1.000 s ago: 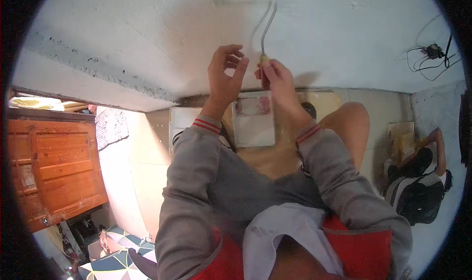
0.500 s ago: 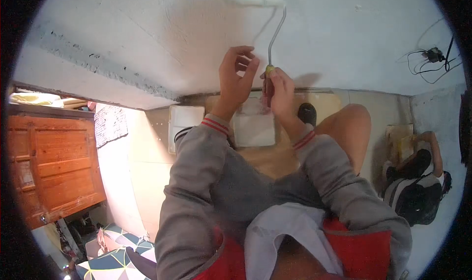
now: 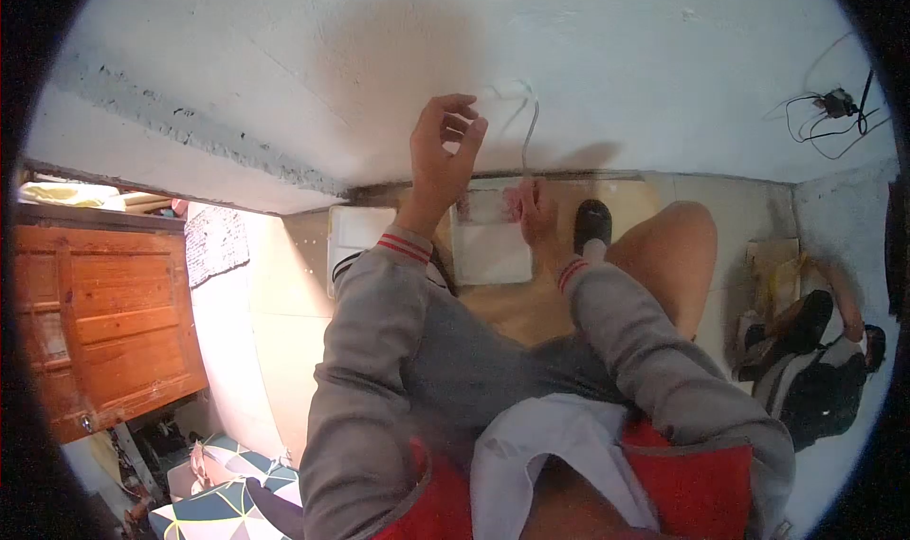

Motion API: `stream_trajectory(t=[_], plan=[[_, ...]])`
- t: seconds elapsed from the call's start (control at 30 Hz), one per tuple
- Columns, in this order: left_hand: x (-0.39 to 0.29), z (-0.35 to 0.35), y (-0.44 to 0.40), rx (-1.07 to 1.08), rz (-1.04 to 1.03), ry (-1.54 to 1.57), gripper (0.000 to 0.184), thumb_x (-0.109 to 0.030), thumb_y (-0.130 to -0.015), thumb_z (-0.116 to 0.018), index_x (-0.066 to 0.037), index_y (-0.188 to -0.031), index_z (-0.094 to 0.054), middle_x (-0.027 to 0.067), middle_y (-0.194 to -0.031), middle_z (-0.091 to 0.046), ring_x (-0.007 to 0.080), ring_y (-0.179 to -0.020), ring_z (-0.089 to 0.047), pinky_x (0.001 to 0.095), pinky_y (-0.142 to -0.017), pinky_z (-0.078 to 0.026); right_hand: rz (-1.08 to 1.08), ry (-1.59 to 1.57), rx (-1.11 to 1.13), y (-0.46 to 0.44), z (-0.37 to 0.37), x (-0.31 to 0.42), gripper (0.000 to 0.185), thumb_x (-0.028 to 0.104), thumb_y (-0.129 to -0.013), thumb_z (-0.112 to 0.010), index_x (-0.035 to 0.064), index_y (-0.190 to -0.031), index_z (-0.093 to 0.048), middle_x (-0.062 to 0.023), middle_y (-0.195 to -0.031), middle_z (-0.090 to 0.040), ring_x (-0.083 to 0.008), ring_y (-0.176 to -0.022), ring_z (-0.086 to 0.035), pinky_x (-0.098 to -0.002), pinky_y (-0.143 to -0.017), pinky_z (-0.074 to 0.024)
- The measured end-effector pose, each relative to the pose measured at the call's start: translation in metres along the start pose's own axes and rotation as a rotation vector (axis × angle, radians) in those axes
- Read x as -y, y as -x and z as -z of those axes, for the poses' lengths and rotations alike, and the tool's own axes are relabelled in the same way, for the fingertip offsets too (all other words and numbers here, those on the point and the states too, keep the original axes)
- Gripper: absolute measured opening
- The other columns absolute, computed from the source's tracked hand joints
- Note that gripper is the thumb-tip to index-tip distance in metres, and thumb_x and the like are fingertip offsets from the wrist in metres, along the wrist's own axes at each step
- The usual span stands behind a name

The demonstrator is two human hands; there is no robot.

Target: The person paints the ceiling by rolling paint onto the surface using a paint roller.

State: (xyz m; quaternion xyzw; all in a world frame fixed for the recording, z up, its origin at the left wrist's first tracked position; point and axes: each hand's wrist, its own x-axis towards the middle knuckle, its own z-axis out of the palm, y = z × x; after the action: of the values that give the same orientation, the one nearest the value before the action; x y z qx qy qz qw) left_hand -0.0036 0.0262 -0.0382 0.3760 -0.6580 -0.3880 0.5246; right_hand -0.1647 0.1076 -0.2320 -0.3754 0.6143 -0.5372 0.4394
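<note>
My right hand [image 3: 537, 216] is closed around the handle of a paint roller [image 3: 534, 123], low in front of the wall. Its bent metal rod points up, and its pale head blends into the white wall [image 3: 626, 75]. My left hand [image 3: 444, 146] is raised in front of the wall, to the left of the rod, fingers loosely curled and apart, holding nothing. Below and between my hands lies a white rectangular tray [image 3: 493, 256] on the floor, with a reddish smear near its far end.
A second white tray-like item [image 3: 362, 232] lies to the left. Another person [image 3: 815, 388] sits low at the right wall, near a box [image 3: 773, 256]. Black cables [image 3: 836, 106] hang on the right wall. A wooden cabinet door [image 3: 123, 322] stands at left.
My right hand has moved down with the paint roller, so its head sits lower on the wall. My left hand has shifted slightly left. The other person has moved a little.
</note>
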Motion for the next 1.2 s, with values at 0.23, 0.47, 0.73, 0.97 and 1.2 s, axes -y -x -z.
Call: stream_trajectory(t=[0.23, 0.47, 0.73, 0.97, 1.2], plan=[[-0.001, 0.0, 0.0, -0.02, -0.003, 0.006, 0.028, -0.007, -0.096, -0.071, -0.003, -0.123, -0.063, 0.0058, -0.102, -0.067, 0.0115, -0.085, -0.064, 0.0271, -0.075, -0.055, 0.272, 0.068, 0.042, -0.009, -0.003, 0.12, 0.035, 0.03, -0.11, -0.053, -0.0007, -0.093, -0.056, -0.0023, -0.073, -0.056, -0.0116, -0.064, -0.05, -0.0328, -0.059, -0.0453], [-0.001, -0.001, -0.002, -0.052, -0.015, 0.02, 0.028, -0.006, -0.094, -0.072, -0.004, -0.121, -0.064, 0.0067, -0.101, -0.068, 0.0126, -0.084, -0.065, 0.0281, -0.074, -0.056, 0.329, -0.04, 0.256, -0.005, 0.004, 0.216, 0.029, 0.025, -0.112, -0.049, -0.0009, -0.101, -0.057, -0.0024, -0.074, -0.057, -0.0083, -0.062, -0.053, -0.0278, -0.056, -0.0461], [0.001, -0.002, -0.004, -0.017, -0.038, 0.031, 0.027, -0.006, -0.099, -0.069, -0.004, -0.125, -0.061, 0.0045, -0.101, -0.067, 0.0087, -0.084, -0.063, 0.0258, -0.074, -0.053, 0.359, 0.052, 0.078, -0.016, 0.006, 0.186, 0.032, 0.03, -0.112, -0.047, 0.0013, -0.102, -0.057, -0.0032, -0.067, -0.056, -0.0125, -0.058, -0.054, -0.0325, -0.054, -0.0448], [0.003, -0.004, -0.003, 0.005, -0.047, -0.015, 0.028, -0.007, -0.098, -0.07, -0.003, -0.125, -0.062, 0.0047, -0.102, -0.067, 0.009, -0.085, -0.063, 0.0257, -0.076, -0.054, 0.331, 0.212, -0.096, -0.003, -0.012, 0.065, 0.037, 0.035, -0.111, -0.044, 0.0026, -0.098, -0.057, -0.003, -0.068, -0.058, -0.0136, -0.059, -0.06, -0.0335, -0.053, -0.0486], [0.004, -0.006, -0.002, 0.017, -0.015, -0.024, 0.028, -0.009, -0.099, -0.07, -0.003, -0.125, -0.062, 0.0052, -0.103, -0.067, 0.0095, -0.085, -0.063, 0.0258, -0.076, -0.053, 0.283, 0.336, -0.129, 0.001, -0.008, -0.013, 0.036, 0.033, -0.111, -0.043, 0.0033, -0.1, -0.059, -0.01, -0.077, -0.069, -0.0204, -0.063, -0.067, -0.0377, -0.054, -0.0511]])
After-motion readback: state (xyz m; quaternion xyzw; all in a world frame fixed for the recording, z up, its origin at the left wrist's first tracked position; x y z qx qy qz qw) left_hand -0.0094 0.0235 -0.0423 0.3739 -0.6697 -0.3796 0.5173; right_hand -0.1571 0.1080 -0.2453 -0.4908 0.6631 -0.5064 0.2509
